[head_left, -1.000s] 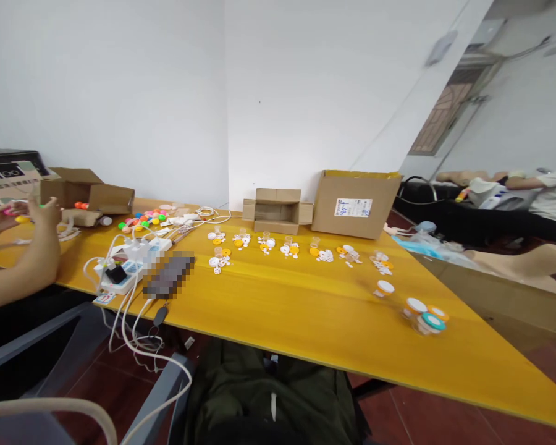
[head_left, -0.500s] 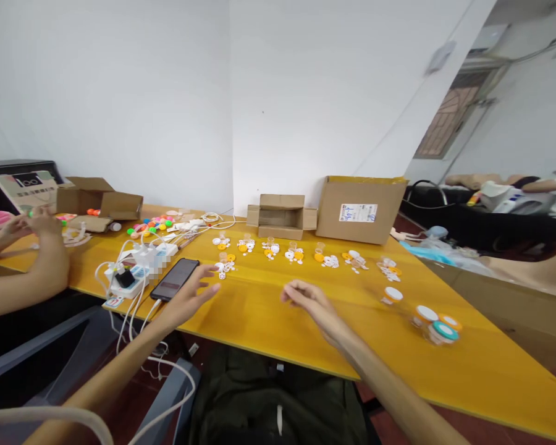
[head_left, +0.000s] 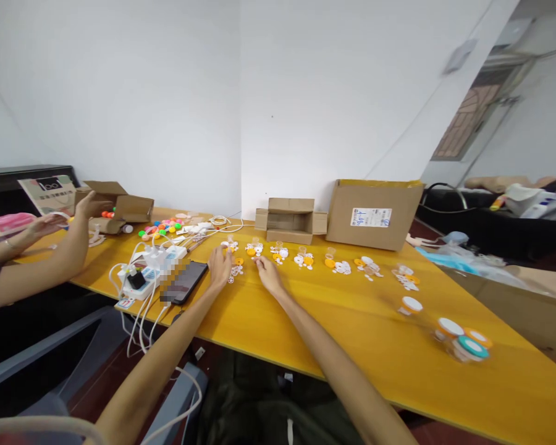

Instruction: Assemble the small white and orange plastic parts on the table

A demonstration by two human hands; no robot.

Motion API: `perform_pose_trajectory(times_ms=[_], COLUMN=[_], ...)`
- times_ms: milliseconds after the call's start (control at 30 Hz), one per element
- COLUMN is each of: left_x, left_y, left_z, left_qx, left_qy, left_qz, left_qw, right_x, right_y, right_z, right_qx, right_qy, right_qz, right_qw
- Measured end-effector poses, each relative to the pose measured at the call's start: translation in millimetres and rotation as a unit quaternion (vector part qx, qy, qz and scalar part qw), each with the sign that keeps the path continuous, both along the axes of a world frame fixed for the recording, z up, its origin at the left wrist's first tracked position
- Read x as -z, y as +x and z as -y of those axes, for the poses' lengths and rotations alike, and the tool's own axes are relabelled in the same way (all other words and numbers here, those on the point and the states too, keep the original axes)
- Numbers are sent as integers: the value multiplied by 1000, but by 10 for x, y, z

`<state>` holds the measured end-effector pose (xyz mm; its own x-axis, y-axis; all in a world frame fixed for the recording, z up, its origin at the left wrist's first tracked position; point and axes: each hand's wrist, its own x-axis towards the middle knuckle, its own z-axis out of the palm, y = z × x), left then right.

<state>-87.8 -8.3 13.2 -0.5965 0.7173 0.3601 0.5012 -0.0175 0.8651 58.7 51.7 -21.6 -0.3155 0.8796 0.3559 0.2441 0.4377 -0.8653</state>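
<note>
My left hand (head_left: 220,266) is over the leftmost small parts on the yellow table (head_left: 296,334), its fingers hiding some of them; whether it holds anything is hidden. Close to a pile of white and orange pieces (head_left: 254,248), my right hand (head_left: 265,272) has its fingers pressed together, with something too small to name at the tips. More piles with clear cups stretch rightward, among them an orange lid (head_left: 330,263) and white discs (head_left: 342,267). A white-lidded jar (head_left: 411,305) and a teal-lidded jar (head_left: 472,348) stand at the right.
An open small carton (head_left: 290,221) and a large labelled box (head_left: 374,213) stand at the back. Left are a phone (head_left: 188,282), a power strip (head_left: 143,276) with cables and colourful balls (head_left: 160,228). Another person's hands (head_left: 86,210) are at the far left.
Both my hands have moved forward to the small parts; my left fingers, spread before, are now over them. The other person's hands have moved apart. The view has shifted slightly.
</note>
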Motion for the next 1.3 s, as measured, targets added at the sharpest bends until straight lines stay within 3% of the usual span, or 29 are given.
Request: perform_pose_trajectory(times_ms=[133,300,500,767,1033,1300], left_x=[64,91,149,223,277,316], left_y=[-88,-42,-9,99,409,793], left_z=[-105,-256,-309,-360,-446,-536], left_qx=[118,180,224,313,380,458], left_qy=[-38,-46,-47,-42,-32,-35], left_qz=[39,-26,-37,0,32,53], left_qw=[992,982,973,949,924,887], right_x=[67,161,232,267,313,267], right_y=[-113,-180,-79,61,334,870], right_z=[-85,-176,-224,-254,-163,-90], right_qx=[-23,-62,-86,-49,4,-11], right_qy=[17,43,70,101,80,93], right_qz=[8,23,27,42,39,57], right_qw=[1000,997,993,993,996,994])
